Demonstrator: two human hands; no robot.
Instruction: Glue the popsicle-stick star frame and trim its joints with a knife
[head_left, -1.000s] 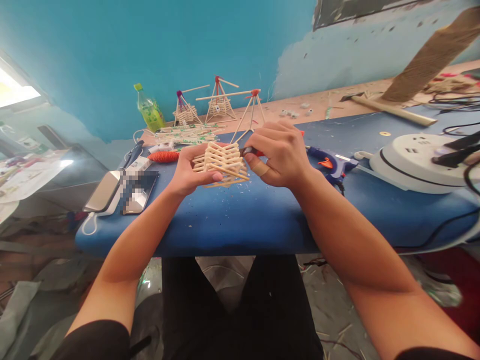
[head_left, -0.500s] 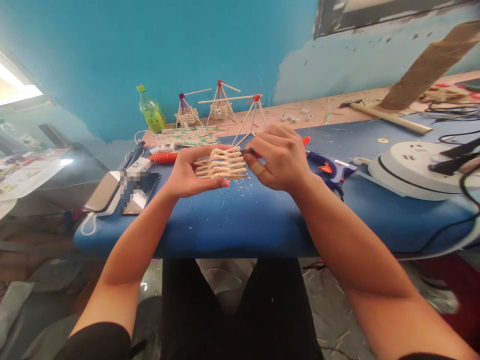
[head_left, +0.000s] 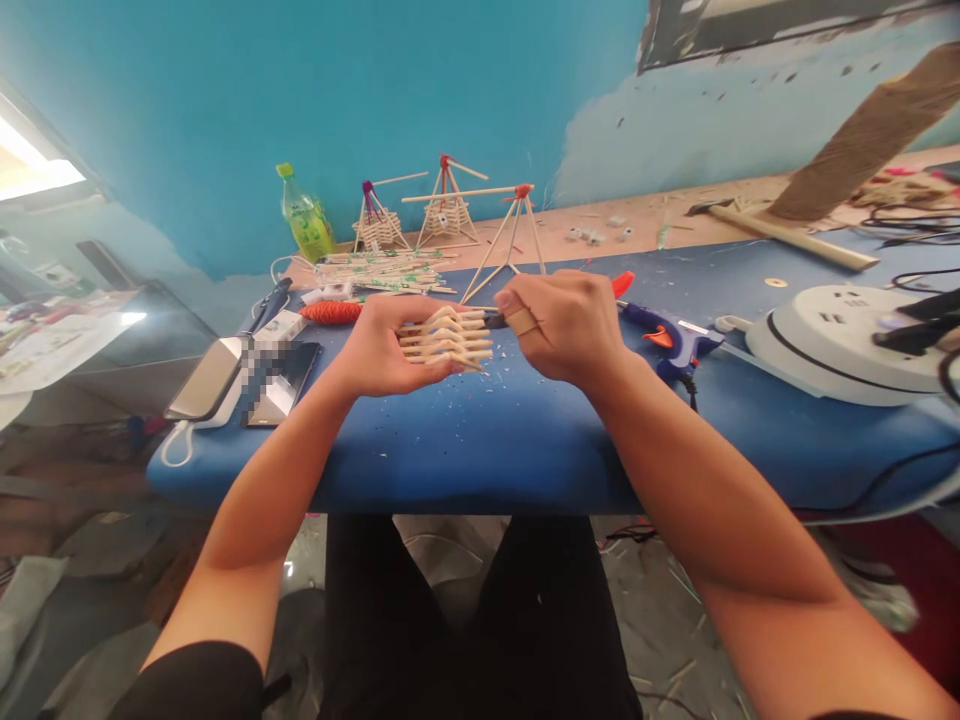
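Observation:
My left hand (head_left: 386,345) holds a small stack of crossed wooden sticks (head_left: 448,338) between its thumb and fingers, above the blue table. On the right, my right hand (head_left: 566,325) is closed around a dark-tipped hand tool (head_left: 495,319); my fingers cover most of it, so its exact kind is unclear. The tool's tip meets the right side of the stack near its upper sticks. A tan band wraps one finger of that hand. Just behind my hands stands a stick frame (head_left: 517,230) with a red-bound top.
Behind are two more stick frames (head_left: 379,225), loose sticks (head_left: 390,272) and a green bottle (head_left: 306,220). Orange cord (head_left: 330,313) and phones (head_left: 206,380) lie left. To the right are a blue glue gun (head_left: 679,345), a white power strip (head_left: 832,340) and a hammer (head_left: 795,235).
The stick stack has turned slightly in my left hand, showing its zigzag side more. My right hand has turned, with its thumb now raised. The view has shifted a little.

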